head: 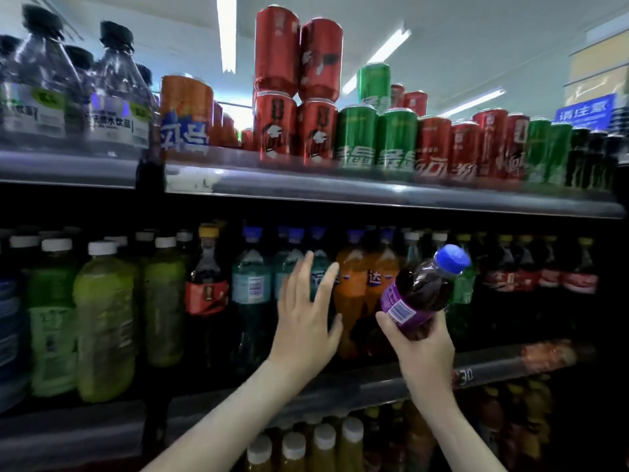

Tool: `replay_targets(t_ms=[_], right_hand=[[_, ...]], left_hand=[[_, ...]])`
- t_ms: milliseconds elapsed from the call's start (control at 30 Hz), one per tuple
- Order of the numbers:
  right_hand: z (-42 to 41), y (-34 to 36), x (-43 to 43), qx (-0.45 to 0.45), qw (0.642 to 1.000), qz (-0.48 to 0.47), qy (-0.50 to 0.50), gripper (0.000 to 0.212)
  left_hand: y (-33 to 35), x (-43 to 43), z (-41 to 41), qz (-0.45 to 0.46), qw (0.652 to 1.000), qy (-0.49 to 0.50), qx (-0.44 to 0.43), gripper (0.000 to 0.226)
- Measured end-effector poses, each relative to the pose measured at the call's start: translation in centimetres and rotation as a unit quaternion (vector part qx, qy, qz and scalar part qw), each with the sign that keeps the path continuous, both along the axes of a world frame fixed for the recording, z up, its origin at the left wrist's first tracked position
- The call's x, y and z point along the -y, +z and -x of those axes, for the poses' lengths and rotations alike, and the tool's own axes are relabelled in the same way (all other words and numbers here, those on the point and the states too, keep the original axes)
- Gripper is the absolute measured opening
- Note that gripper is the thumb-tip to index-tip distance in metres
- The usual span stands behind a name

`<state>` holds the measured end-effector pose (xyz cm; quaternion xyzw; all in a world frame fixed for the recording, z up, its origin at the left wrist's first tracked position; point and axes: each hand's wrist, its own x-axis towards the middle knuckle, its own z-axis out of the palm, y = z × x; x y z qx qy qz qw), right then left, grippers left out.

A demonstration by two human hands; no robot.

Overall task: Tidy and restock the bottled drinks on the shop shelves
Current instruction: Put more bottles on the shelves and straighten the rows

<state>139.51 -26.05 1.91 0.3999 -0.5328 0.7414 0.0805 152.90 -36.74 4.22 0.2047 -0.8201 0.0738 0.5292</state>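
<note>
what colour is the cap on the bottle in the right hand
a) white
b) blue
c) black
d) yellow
b: the right hand holds a purple-labelled bottle, and its cap is plainly blue.

Upper shelf (374,194): packed bottles (112,97) at left, cans (357,137) to their right, some stacked two high. Middle shelf (367,384), below: upright bottles (252,294) in rows running front to back. Left hand (303,321) lies before the centre of these rows. Right hand (422,349), just right of it, holds a tilted bottle (422,291) in front of the shelved ones. Lower bottles (323,447) stand beneath both forearms.
</note>
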Motion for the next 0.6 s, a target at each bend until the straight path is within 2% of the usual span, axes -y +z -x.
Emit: replay_targets(t_ms=[100, 267, 400, 600], right_hand=[[3.7, -0.1, -0.5, -0.015, 1.000, -0.010, -0.001, 0.057], [8.8, -0.8, -1.1, -0.012, 0.999, -0.041, 0.026, 0.043], [11.1, -1.1, -0.6, 0.002, 0.996, -0.069, 0.059, 0.044], [12.0, -1.1, 0.8, -0.002, 0.993, -0.103, 0.065, 0.045]], left_hand=[[0.3, -0.4, 4.5, -0.060, 0.998, -0.020, 0.010, 0.076], [0.7, 0.9, 9.4, -0.135, 0.991, 0.008, 0.005, 0.088], [1.7, 2.5, 11.1, -0.148, 0.987, 0.058, -0.003, 0.104], [2.8, 3.5, 12.7, -0.141, 0.977, 0.157, 0.013, 0.106]])
